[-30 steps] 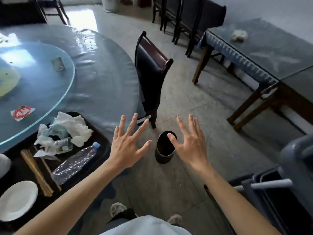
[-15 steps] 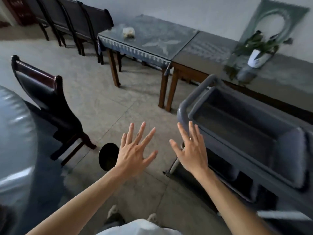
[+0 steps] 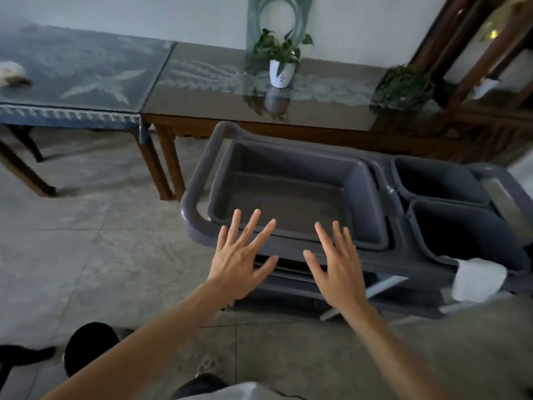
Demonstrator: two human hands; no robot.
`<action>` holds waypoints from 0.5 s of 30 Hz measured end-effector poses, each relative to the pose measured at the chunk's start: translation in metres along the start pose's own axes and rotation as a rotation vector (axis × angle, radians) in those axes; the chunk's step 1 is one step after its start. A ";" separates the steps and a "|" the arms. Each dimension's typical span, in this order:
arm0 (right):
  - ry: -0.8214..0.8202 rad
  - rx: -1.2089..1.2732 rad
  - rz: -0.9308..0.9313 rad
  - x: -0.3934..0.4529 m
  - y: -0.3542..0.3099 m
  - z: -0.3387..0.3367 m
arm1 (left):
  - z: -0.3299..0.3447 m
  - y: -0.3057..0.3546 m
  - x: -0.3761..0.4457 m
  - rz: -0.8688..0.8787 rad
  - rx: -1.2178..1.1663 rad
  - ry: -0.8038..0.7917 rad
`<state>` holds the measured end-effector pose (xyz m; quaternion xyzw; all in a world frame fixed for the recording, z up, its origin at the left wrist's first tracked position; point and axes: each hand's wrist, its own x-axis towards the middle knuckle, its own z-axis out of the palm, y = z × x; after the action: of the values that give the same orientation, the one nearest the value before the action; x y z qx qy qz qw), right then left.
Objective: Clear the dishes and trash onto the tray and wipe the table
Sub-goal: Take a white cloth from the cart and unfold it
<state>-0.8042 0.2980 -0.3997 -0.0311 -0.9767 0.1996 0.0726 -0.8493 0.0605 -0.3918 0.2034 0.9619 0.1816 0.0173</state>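
Note:
A grey service cart stands right in front of me. Its top holds a large empty grey tub and two smaller dark bins to the right. A white cloth hangs over the cart's near right edge. My left hand and my right hand are both held out flat with fingers spread, just in front of the tub's near rim, holding nothing. The round dining table and its tray of dishes are out of view.
Two side tables stand along the far wall, the right one bearing a white potted plant and a darker plant. A black round bin stands on the floor at lower left. Tiled floor lies open to the left.
My view has swung right, from the round table and tray past the chair to the grey cart. Both hands stayed spread and empty and now hover at the cart's tub.

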 end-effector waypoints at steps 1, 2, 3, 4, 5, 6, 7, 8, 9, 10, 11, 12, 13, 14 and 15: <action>0.011 0.004 0.048 0.000 0.010 -0.006 | 0.002 0.008 0.011 0.035 -0.006 -0.011; 0.020 0.008 0.095 -0.001 0.021 -0.013 | 0.005 0.018 0.021 0.066 -0.016 -0.018; 0.030 0.012 0.134 -0.003 0.031 -0.019 | 0.009 0.029 0.030 0.097 -0.030 -0.021; 0.044 0.016 0.164 -0.006 0.042 -0.025 | 0.014 0.040 0.037 0.129 -0.040 -0.027; 0.060 0.021 0.190 -0.009 0.054 -0.032 | 0.019 0.053 0.045 0.166 -0.045 -0.039; 0.082 0.030 0.212 -0.012 0.068 -0.038 | 0.024 0.067 0.053 0.203 -0.043 -0.056; 0.104 0.041 0.235 -0.016 0.083 -0.044 | 0.031 0.081 0.060 0.236 -0.039 -0.074; 0.123 0.054 0.262 -0.019 0.099 -0.051 | 0.037 0.095 0.067 0.267 -0.040 -0.089; 0.135 0.068 0.296 -0.021 0.117 -0.058 | 0.044 0.111 0.074 0.298 -0.052 -0.098; 0.144 0.081 0.329 -0.023 0.136 -0.064 | 0.051 0.128 0.081 0.329 -0.080 -0.099; 0.151 0.092 0.357 -0.025 0.157 -0.072 | 0.059 0.146 0.088 0.356 -0.123 -0.097; 0.160 0.105 0.379 -0.026 0.178 -0.080 | 0.068 0.165 0.093 0.378 -0.165 -0.098; 0.166 0.117 0.401 -0.027 0.200 -0.088 | 0.078 0.184 0.098 0.395 -0.197 -0.101; 0.170 0.131 0.422 -0.028 0.223 -0.096 | 0.088 0.204 0.103 0.405 -0.220 -0.105; 0.178 0.148 0.448 -0.029 0.245 -0.103 | 0.099 0.224 0.107 0.414 -0.233 -0.109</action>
<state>-0.7516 0.5602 -0.4061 -0.2589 -0.9179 0.2783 0.1141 -0.8507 0.3276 -0.3997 0.4026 0.8698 0.2798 0.0549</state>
